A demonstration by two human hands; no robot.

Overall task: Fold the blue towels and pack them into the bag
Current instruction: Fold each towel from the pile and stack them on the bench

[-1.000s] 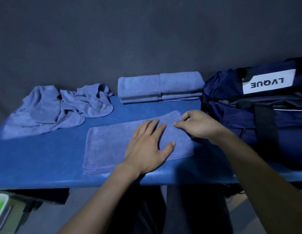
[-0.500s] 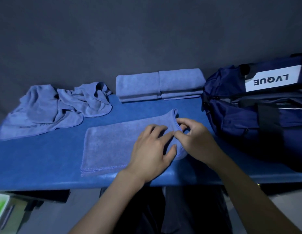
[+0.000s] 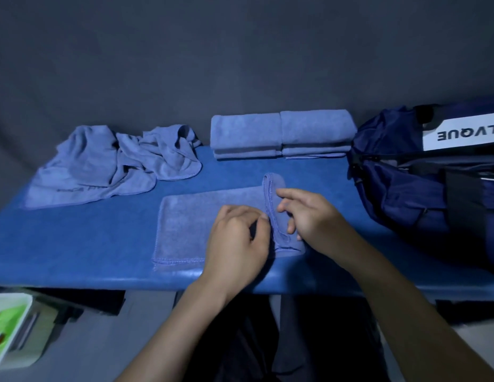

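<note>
Towel point(image 3: 201, 227) under work lies flat on the blue worktop point(image 3: 74, 249), near the front edge, centre. Its right end is lifted into a raised fold between the two hands. Left hand point(image 3: 237, 244): fingers curled, pinching the raised edge from the left. Right hand point(image 3: 309, 216): thumb and fingers grasping the same fold from the right.

Two folded towels point(image 3: 281, 133) sit side by side at the back of the worktop. Crumpled, unfolded towels point(image 3: 113, 164) lie at back left. Dark blue bag point(image 3: 422, 183), white label reading "LVQUE", stands at the right end, near the folded stack.
</note>
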